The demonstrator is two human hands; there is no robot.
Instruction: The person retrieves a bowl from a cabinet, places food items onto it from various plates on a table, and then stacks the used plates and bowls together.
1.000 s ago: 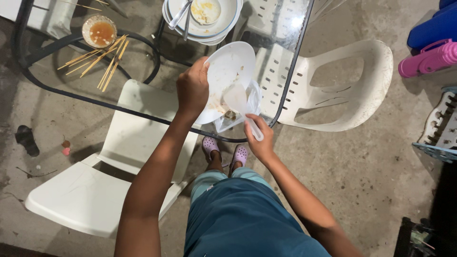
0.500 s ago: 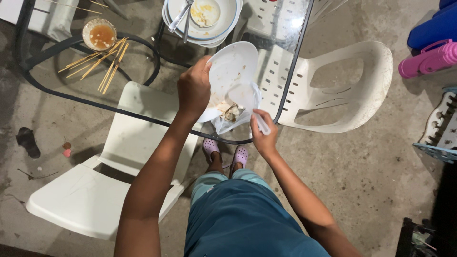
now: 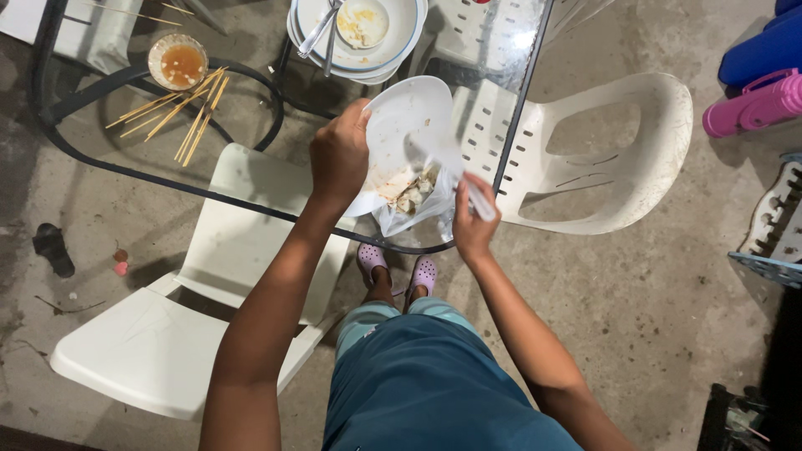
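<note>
The person stands at the curved near edge of a glass table [image 3: 125,167], hemmed by a white plastic chair [image 3: 209,292] on the left and another chair [image 3: 618,159] to the right. The left hand [image 3: 338,159] grips a tilted white plate [image 3: 405,125] smeared with scraps just above that edge, while the right hand [image 3: 472,225] is closed on a white utensil [image 3: 451,167] and a clear plastic bag [image 3: 409,209] beneath. Farther off lie skewers [image 3: 180,113], a sauce cup [image 3: 177,61] and stacked bowls [image 3: 359,33].

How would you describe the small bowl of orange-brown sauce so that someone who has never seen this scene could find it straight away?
Start at the glass table and go to its far left part, away from the stack of white plates. There, a small round bowl of sauce sits just above a scatter of bamboo skewers. It is the only dish holding orange-brown liquid; the other dishes are white with food scraps.
</note>
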